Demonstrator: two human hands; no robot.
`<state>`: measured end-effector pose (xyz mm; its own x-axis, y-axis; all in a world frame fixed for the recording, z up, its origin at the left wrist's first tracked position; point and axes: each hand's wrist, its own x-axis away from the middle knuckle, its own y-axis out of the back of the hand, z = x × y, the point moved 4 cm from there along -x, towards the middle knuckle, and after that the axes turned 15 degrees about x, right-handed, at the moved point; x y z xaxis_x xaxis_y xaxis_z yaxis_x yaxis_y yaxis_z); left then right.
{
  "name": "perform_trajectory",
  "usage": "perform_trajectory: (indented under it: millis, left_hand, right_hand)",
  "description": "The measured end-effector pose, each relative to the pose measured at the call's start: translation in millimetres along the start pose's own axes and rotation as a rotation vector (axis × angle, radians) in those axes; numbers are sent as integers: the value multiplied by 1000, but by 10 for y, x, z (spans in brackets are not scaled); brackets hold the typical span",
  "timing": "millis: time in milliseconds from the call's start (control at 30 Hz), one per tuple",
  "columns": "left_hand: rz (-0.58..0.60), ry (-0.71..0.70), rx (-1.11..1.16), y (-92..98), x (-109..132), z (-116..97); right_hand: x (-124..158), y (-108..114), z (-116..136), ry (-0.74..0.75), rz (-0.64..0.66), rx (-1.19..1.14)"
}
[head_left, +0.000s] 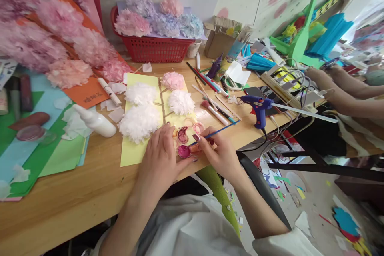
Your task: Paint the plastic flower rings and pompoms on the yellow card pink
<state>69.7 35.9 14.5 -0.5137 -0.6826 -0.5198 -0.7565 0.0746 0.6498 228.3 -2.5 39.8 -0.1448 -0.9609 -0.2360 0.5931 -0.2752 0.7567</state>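
My right hand (218,153) pinches a thin blue paintbrush (216,131), its tip over a small paint palette (185,141) with pink and dark red wells. My left hand (160,160) rests on the yellow sheet (132,153) at the table's front edge, fingers curled against the palette's left side and holding it steady. On the yellow sheet lie white tissue flowers (139,122), another white one (181,102) and a pink one (173,80), joined by a thin brown stem (162,102).
A blue glue gun (258,106) stands to the right, beside loose brushes and pencils (214,108). A white glue bottle (96,122) lies left. A red basket (153,50) of paper flowers stands behind. Another person's arms (345,88) reach in at right.
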Motion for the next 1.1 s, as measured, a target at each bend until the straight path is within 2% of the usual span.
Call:
perform_trajectory:
  millis: [100,233,867,1100]
  left_hand:
    - [-12,-10,-7,4,-1,-4]
    - [-19,1,-2,3,-6,-2]
    - [-24,22,1,-3,-4,-9]
    - [-31,9,7,-3,-5,-6]
  right_hand:
    - [27,55,28,75,-25,125]
    - [88,122,38,89,-39,224]
    - [143,242,35,115,-52,263]
    - [128,307,74,122,-107,257]
